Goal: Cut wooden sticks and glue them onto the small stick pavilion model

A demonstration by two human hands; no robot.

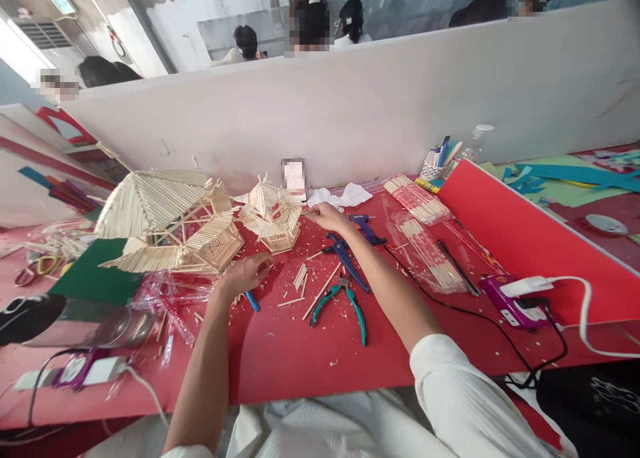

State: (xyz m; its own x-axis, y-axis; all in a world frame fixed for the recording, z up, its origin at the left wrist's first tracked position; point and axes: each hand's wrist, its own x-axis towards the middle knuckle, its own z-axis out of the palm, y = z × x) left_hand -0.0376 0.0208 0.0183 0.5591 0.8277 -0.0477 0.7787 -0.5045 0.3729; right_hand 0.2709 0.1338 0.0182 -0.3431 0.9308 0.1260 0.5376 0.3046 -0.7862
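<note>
My left hand (246, 272) rests on the red table (300, 358) with its fingers curled, beside the base of a large stick-built house model (170, 221). A blue pen-like tool (253, 301) lies just under that hand; I cannot tell whether the hand grips it. My right hand (325, 216) reaches forward with its fingertips pinched at the right edge of a smaller stick model (273, 219). What the pinch holds is too small to make out. Loose wooden sticks (303, 281) lie between the hands.
Teal-handled pliers (345, 298) and a blue glue gun (350, 241) lie by my right forearm. Bags of sticks (425, 231), a purple power strip (515, 301) with cords, a pen cup (437, 161) and crumpled tissue (340, 197) sit to the right. A white partition (380, 105) stands behind, with people beyond it.
</note>
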